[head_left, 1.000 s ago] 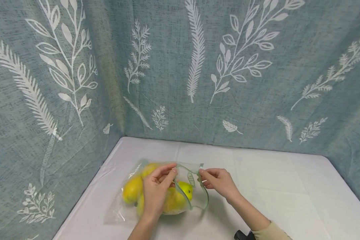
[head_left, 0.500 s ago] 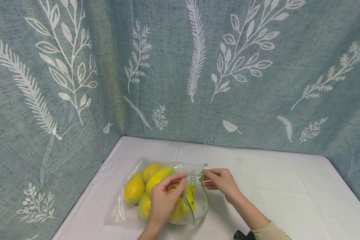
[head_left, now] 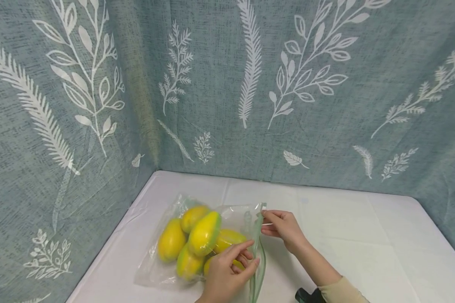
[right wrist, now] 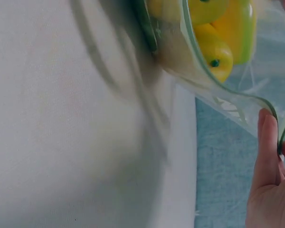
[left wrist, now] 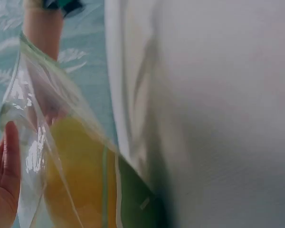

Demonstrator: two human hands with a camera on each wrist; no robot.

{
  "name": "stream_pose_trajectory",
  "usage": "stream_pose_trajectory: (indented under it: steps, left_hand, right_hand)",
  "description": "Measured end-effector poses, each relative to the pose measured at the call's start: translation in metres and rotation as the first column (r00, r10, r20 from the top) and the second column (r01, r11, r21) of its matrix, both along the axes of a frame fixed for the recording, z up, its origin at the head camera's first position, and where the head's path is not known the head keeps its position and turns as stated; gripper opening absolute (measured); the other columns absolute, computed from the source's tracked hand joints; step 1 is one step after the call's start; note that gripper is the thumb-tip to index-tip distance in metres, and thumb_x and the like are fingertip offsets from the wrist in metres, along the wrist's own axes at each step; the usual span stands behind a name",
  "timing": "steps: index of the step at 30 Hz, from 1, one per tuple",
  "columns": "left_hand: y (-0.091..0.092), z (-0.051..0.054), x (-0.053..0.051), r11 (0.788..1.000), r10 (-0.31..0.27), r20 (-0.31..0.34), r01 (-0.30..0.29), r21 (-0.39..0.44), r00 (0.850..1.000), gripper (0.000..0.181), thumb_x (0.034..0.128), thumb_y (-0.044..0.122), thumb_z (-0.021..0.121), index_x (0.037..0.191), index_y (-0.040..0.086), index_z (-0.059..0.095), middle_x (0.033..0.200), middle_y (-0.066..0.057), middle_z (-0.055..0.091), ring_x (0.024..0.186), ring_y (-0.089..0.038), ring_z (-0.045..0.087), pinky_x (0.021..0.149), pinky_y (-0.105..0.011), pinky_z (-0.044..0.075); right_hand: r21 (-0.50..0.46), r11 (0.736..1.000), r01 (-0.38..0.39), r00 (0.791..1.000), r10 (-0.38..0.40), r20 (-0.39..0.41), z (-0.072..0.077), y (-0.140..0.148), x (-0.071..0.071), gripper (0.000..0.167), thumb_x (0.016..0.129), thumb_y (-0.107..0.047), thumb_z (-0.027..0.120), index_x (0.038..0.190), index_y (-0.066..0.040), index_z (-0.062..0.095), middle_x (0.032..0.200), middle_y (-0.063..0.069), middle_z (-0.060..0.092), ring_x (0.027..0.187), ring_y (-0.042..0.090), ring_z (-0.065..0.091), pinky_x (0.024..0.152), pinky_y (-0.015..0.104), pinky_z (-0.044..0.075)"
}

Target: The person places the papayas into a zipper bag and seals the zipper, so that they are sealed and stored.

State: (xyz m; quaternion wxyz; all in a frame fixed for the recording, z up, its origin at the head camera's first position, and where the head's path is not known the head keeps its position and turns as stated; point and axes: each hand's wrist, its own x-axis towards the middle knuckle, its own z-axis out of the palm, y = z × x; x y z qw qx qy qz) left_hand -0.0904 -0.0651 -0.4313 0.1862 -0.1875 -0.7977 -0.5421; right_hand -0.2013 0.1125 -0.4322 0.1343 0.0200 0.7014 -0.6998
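A clear zip bag (head_left: 233,210) with a pale green lip lies on the white table, several yellow-green mangoes (head_left: 204,233) inside it. My right hand (head_left: 284,231) pinches the far corner of the lip between thumb and fingers. In the right wrist view that hand (right wrist: 270,185) grips the green-edged rim. My left hand (head_left: 227,273) is over the near side of the bag, its thumb and index finger apart beside the lip. The left wrist view has its straight fingers (left wrist: 9,152) against the clear plastic (left wrist: 33,152).
The white table (head_left: 349,244) stretches away to the right of the bag. A blue-green curtain (head_left: 220,105) with white leaf prints hangs behind and to the left. A black object (head_left: 309,296) sits by the right wrist.
My left hand has come right and nearer along the bag, and its thumb and index finger have parted. The lip has narrowed and straightened. My right hand keeps its pinch, shifted slightly right.
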Motion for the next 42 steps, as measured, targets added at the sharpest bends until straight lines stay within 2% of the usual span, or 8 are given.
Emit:
stream_pose_trajectory:
  steps: [4,8,16,20,26,32,37,42]
  left_hand:
    - [0.003,-0.012,0.006,0.987,-0.057,-0.134,0.035,-0.158,0.989,0.041,0.078,0.01,0.08,0.117,0.005,0.069,0.08,0.006,0.063,0.061,0.004,0.055,0.053,-0.005,0.045]
    - [0.005,-0.017,0.01,0.949,-0.102,-0.187,0.04,-0.312,0.977,0.035,0.0761,0.012,0.081,0.109,0.004,0.071,0.075,0.008,0.061,0.057,0.006,0.048,0.054,-0.001,0.039]
    - [0.011,-0.012,0.023,0.77,-0.148,0.043,0.142,-0.623,0.988,0.022,0.0884,0.031,0.07,0.105,0.017,0.074,0.071,0.021,0.054,0.061,0.011,0.043,0.058,-0.002,0.035]
    - [0.01,-0.002,0.024,0.738,-0.187,0.194,0.268,-0.619,0.963,0.023,0.091,0.033,0.068,0.107,0.018,0.074,0.074,0.021,0.056,0.064,0.01,0.046,0.06,-0.004,0.038]
    - [-0.002,0.028,0.016,0.783,-0.352,0.337,0.472,-0.405,0.873,0.024,0.0947,0.026,0.065,0.113,0.012,0.072,0.086,0.016,0.063,0.071,0.01,0.052,0.062,-0.006,0.045]
    - [-0.02,0.075,-0.005,0.833,-0.453,0.276,0.512,-0.207,0.848,0.018,0.0932,0.018,0.066,0.109,0.013,0.074,0.089,0.012,0.068,0.08,0.007,0.059,0.065,-0.012,0.052]
    - [-0.027,0.106,-0.048,0.853,-0.424,0.347,0.497,-0.157,0.837,0.02,0.094,0.023,0.066,0.111,0.017,0.074,0.096,0.012,0.07,0.087,-0.001,0.062,0.073,-0.023,0.055]
    - [-0.03,0.117,-0.103,0.865,-0.386,0.438,0.483,-0.134,0.812,0.025,0.0958,0.024,0.063,0.116,0.012,0.071,0.108,0.003,0.07,0.091,-0.01,0.065,0.076,-0.028,0.056]
  right_hand:
    - [0.011,1.0,0.02,1.0,-0.02,-0.002,-0.002,0.001,-0.002,0.034,0.097,-0.019,0.06,0.113,0.011,0.065,0.09,0.01,0.071,0.075,0.014,0.071,0.068,0.027,0.058]
    - [0.017,0.999,0.047,0.999,-0.047,-0.004,-0.001,0.001,-0.003,0.033,0.096,-0.019,0.06,0.111,0.01,0.066,0.089,0.01,0.071,0.074,0.015,0.071,0.068,0.026,0.058]
    - [0.066,0.995,0.077,0.996,-0.074,-0.046,-0.004,0.0,-0.006,0.029,0.096,-0.021,0.062,0.108,0.005,0.07,0.088,0.009,0.071,0.073,0.016,0.069,0.067,0.028,0.059]
    - [0.08,0.994,0.079,0.996,-0.075,-0.058,-0.007,-0.001,-0.006,0.027,0.096,-0.022,0.063,0.106,0.002,0.071,0.09,0.009,0.072,0.075,0.017,0.069,0.068,0.028,0.059]
    - [0.094,0.991,0.094,0.992,-0.085,-0.091,-0.013,-0.001,-0.007,0.029,0.095,-0.024,0.064,0.107,0.002,0.07,0.093,0.009,0.071,0.076,0.018,0.068,0.068,0.027,0.058]
    - [0.083,0.992,0.099,0.99,-0.09,-0.108,-0.017,-0.002,-0.009,0.03,0.096,-0.026,0.063,0.108,0.001,0.069,0.094,0.009,0.073,0.077,0.017,0.068,0.068,0.027,0.058]
    - [0.085,0.99,0.113,0.989,-0.105,-0.1,-0.018,-0.003,-0.01,0.033,0.096,-0.027,0.063,0.111,0.002,0.068,0.094,0.007,0.072,0.079,0.015,0.067,0.071,0.027,0.058]
    - [0.08,0.991,0.107,0.99,-0.099,-0.096,-0.018,-0.005,-0.009,0.035,0.097,-0.028,0.062,0.114,0.001,0.067,0.094,0.006,0.072,0.079,0.014,0.066,0.071,0.027,0.057]
